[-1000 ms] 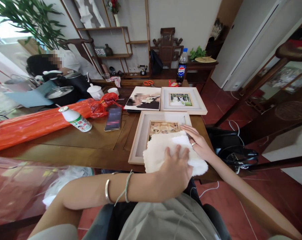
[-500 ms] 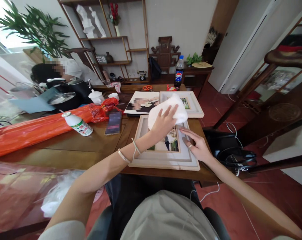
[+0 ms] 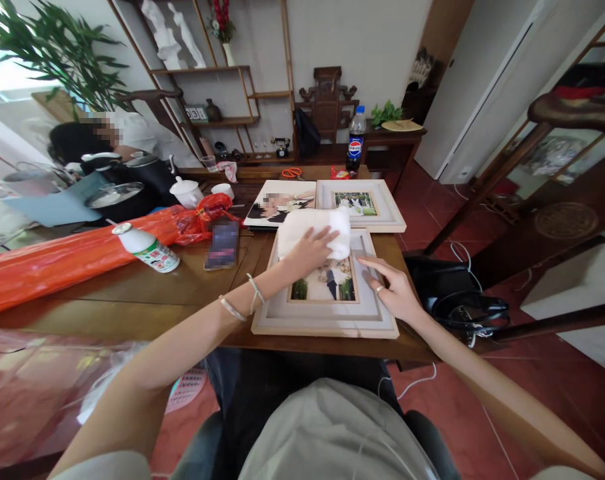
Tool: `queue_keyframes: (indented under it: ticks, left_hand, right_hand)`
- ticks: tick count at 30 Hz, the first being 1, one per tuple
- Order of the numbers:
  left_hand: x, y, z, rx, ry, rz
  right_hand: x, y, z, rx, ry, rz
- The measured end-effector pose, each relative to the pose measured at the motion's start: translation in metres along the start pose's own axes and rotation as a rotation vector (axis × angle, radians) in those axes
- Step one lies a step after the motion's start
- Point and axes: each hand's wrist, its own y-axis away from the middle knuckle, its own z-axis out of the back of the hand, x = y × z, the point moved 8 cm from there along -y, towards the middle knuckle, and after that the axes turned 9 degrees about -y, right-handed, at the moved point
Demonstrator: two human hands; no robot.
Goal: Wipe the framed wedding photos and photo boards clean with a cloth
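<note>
Left hand (image 3: 309,251), fingers spread, lies on a cloth (image 3: 309,222) toward eleven o'clock on a frame (image 3: 327,323) — right hand (image 3: 396,288), digits apart, at three.

- Your one head camera looks forward and down over your lap (image 3: 292,367) at the counter (image 3: 202,290).
- Your left hand (image 3: 316,245) and right hand (image 3: 396,288) show near, mid-view.
- Farther off, you face the shelves (image 3: 202,69), perhaps too soft for fine detail.
</note>
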Motion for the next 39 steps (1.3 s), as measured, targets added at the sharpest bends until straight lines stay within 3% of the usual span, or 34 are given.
queue_keyframes:
  ticks: [6,9,12,18,22,28,30,33,39]
  left_hand:
    - [0.048,0.059,-0.012,0.101,-0.031,0.130]
    - [0.059,0.081,-0.010,0.109,0.015,0.164]
    - [0.046,0.094,-0.003,0.077,0.082,0.177]
    - [-0.012,0.115,0.014,0.051,0.106,0.157]
    - [-0.011,0.122,0.014,0.031,0.124,0.204]
    - [0.039,0.101,-0.004,0.048,0.116,0.390]
    - [0.044,0.095,-0.005,0.072,0.095,0.410]
    - [0.025,0.096,0.001,0.121,0.043,0.338]
    - [-0.058,0.132,0.044,0.078,0.068,0.138]
  right_hand:
    - [-0.001,0.000,0.000,0.002,0.012,0.008]
    - [0.001,0.000,0.001,-0.007,0.018,0.008]
    - [0.000,0.000,0.002,-0.017,0.013,-0.007]
    - [-0.002,0.001,0.003,-0.025,-0.002,-0.026]
    - [-0.006,0.001,-0.001,0.019,0.003,-0.015]
    - [-0.010,0.001,-0.008,0.103,0.020,0.044]
    - [-0.011,0.001,-0.008,0.115,0.025,0.055]
    - [-0.011,0.002,-0.009,0.134,0.025,0.058]
    - [-0.015,0.001,-0.009,0.120,0.026,0.010]
